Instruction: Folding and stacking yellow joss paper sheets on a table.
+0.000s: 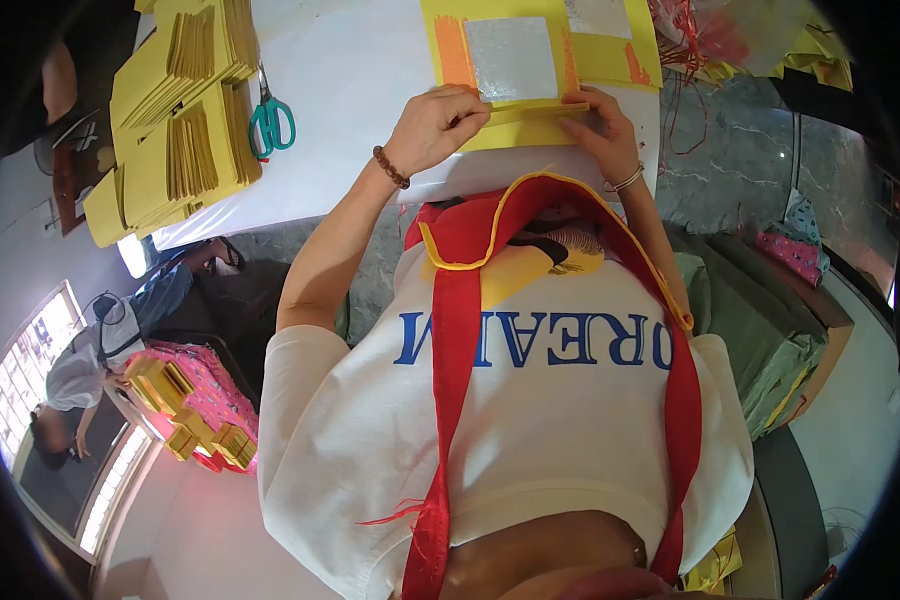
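Observation:
A yellow paper sheet (522, 133) lies at the near edge of the white table, its near edge folded up into a narrow strip. On it is a silver square (515, 60) between orange bands. My left hand (438, 128) is closed on the left end of the fold, fingers curled in. At the right end, my right hand (608, 130) holds the fold between thumb and fingers. Another yellow sheet with a silver patch (600, 18) lies partly beneath, at the far right.
Stacks of folded yellow paper (185, 150) stand on the left of the white table (345, 110). Teal-handled scissors (271, 124) lie beside them. Red strings (678, 35) hang at the far right. A person (90, 355) is by yellow bundles (195, 425) at the left; green wrapped packages (760, 320) stand right.

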Action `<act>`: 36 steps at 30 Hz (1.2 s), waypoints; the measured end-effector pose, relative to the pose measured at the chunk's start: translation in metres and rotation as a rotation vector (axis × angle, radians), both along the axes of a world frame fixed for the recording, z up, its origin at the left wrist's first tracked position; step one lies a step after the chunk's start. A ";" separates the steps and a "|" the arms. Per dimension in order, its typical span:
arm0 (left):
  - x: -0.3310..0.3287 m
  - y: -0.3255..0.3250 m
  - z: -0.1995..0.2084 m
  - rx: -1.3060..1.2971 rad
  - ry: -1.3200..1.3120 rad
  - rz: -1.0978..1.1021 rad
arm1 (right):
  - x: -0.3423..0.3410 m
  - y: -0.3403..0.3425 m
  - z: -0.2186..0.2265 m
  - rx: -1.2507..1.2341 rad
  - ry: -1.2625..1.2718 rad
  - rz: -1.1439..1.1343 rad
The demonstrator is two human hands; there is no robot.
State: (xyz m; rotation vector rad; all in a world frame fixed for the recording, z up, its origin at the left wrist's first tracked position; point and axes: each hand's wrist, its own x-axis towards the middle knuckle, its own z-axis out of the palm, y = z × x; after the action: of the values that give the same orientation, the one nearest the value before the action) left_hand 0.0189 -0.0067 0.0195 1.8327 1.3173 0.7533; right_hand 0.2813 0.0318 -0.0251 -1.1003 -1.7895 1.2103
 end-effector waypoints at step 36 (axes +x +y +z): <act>0.015 -0.006 0.011 0.300 0.310 -0.125 | -0.001 0.004 -0.017 -0.141 0.058 -0.092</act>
State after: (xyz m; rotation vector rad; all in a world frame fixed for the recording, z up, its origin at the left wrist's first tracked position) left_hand 0.0339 -0.0125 0.0304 2.3233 1.3178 0.6445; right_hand 0.2807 0.0355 -0.0420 -1.2011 -1.6124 1.3151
